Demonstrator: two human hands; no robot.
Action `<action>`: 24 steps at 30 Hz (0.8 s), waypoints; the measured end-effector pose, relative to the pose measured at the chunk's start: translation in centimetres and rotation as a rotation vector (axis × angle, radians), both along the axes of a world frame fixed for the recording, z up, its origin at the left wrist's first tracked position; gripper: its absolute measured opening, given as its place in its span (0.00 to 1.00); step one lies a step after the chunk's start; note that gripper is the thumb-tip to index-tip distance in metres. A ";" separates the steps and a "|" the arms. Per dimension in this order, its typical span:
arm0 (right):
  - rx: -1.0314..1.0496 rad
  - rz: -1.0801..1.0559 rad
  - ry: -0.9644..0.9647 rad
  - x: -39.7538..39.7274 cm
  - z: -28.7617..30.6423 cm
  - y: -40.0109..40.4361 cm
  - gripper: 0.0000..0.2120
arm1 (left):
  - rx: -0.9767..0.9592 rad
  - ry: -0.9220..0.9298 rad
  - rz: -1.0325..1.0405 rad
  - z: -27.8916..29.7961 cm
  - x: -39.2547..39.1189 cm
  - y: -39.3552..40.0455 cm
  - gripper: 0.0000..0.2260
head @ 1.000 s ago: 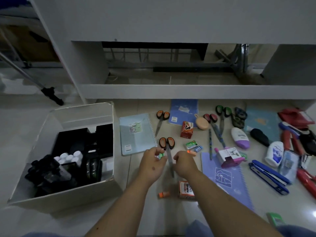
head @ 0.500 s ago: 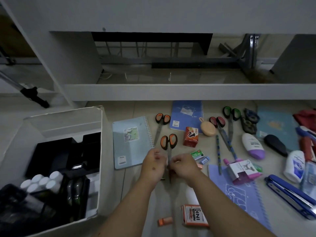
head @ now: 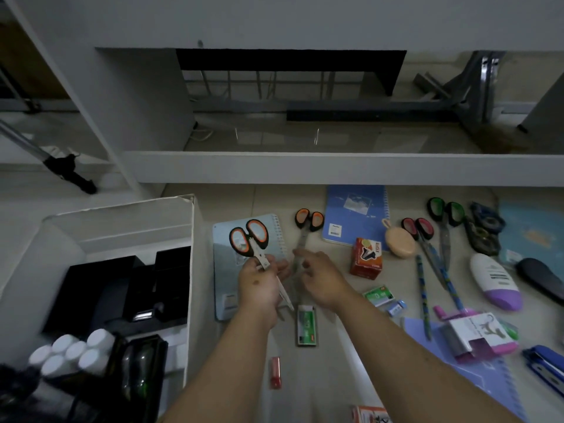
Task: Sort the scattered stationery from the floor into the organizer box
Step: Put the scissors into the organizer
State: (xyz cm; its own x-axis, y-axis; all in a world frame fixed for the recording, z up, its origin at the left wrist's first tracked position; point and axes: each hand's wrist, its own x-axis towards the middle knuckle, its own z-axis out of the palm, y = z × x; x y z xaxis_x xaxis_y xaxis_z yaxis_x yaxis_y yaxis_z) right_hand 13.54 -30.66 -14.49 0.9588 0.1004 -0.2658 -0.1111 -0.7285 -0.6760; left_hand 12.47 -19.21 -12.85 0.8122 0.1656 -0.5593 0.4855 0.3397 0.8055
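My left hand (head: 259,285) grips the blades of orange-handled scissors (head: 249,238), lifted off the floor over a pale blue spiral notebook (head: 224,264), handles pointing away from me. My right hand (head: 319,277) hovers just right of it with fingers loosely spread, holding nothing, above the blades of a second pair of orange-handled scissors (head: 308,221) that lies on the floor. The white organizer box (head: 189,239) stands at the left with black compartments (head: 122,288) and white-capped bottles (head: 73,352) inside.
On the tiles lie a green staple box (head: 306,326), a small red item (head: 275,372), a red clip box (head: 366,259), a blue notebook (head: 355,212), red and green scissors (head: 439,227), pencils, a purple-white dispenser (head: 496,282) and a blue stapler (head: 546,366). A white shelf edge (head: 335,167) runs behind.
My left hand has lifted the orange scissors off the floor and moved them left over the pale notebook. My right hand has let go and opened. The view shifted downward.
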 end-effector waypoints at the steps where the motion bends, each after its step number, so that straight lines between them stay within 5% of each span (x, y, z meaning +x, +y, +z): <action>1: -0.132 0.078 0.002 0.3 -0.7 0.2 0.23 | -0.011 0.001 0.014 -0.1 0.2 -0.1 0.08; 7: -0.328 -0.128 -0.066 0.5 -2.2 1.3 0.12 | 0.022 -0.006 0.034 -0.9 0.5 -0.4 0.08; 13: -0.250 -0.330 0.091 0.3 -0.4 0.1 0.12 | 0.000 0.020 0.038 -1.3 -0.4 -0.8 0.08; 16: -0.046 -0.368 0.253 -0.2 0.6 0.1 0.07 | -0.018 0.037 0.048 -1.0 -0.9 -0.7 0.07; 20: 0.601 -0.492 0.459 -2.4 3.0 0.2 0.11 | 0.003 0.065 0.045 -0.4 -1.5 -0.9 0.09; 24: 0.643 -0.272 0.483 -5.1 5.2 -0.4 0.11 | -0.034 0.054 0.057 1.7 -2.8 -1.4 0.08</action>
